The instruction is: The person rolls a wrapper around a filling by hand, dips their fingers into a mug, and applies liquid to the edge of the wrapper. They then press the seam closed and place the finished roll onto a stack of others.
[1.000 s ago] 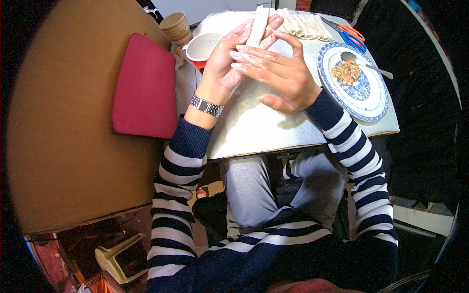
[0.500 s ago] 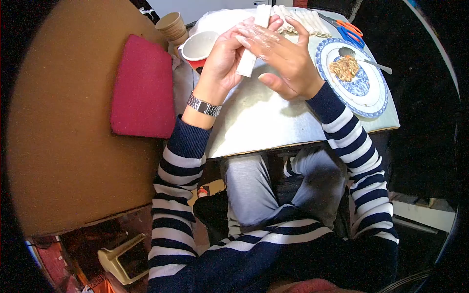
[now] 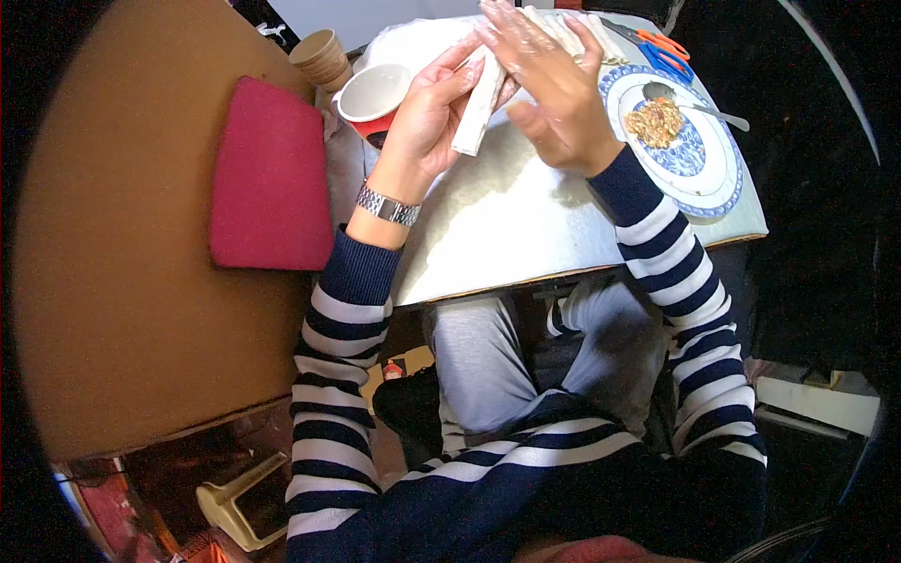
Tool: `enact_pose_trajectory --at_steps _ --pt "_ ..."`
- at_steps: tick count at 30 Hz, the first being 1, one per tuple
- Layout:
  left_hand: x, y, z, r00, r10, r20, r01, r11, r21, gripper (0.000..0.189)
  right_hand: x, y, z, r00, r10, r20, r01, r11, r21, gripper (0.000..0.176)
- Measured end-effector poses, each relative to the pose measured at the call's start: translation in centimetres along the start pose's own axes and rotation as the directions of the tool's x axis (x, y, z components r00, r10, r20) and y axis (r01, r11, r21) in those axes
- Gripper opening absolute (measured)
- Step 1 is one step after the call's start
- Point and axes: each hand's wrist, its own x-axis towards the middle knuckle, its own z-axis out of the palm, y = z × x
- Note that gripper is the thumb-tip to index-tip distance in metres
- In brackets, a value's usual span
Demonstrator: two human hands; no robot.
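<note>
My left hand, with a metal watch at the wrist, is closed round a flat white strip that slants up over the table. My right hand is just right of the strip, its fingers stretched upward and its thumb apart. Whitish residue coats the fingers of both hands. Beyond my right hand lie several white rolled pieces, partly hidden by it. To the left of my left hand stands a white-and-red cup.
On the table, a blue-and-white plate at the right holds chopped food and a spoon. Scissors lie behind it. A beige ribbed cup is at the back left, and a red cushion at the left.
My right hand has moved slightly up and away from my left palm. My left thumb now presses on the strip, whose lower part is more exposed. The view has shifted slightly.
</note>
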Motion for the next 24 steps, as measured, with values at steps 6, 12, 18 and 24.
enact_pose_trajectory --at_steps 6,12,18,24 --pt "-0.1 -0.1 0.2 0.994 0.017 -0.108 0.001 0.987 0.158 0.048 0.1 -0.3 0.7 0.997 0.05 0.053 -0.046 0.996 -0.081 0.063" --pt "-0.1 0.2 0.1 0.995 0.048 -0.09 -0.046 0.999 0.025 0.047 0.0 -0.6 0.1 0.99 0.134 0.04 -0.129 0.984 -0.12 0.056" --pt "-0.2 0.3 1.3 0.985 0.073 -0.156 -0.066 0.997 0.047 0.054 0.1 0.1 0.1 0.98 0.18 -0.084 -0.192 0.966 -0.171 0.057" --pt "-0.4 0.0 0.7 0.991 0.048 -0.125 -0.034 0.993 0.112 0.055 0.1 -1.4 0.2 0.955 0.27 0.125 -0.224 0.928 -0.299 0.061"
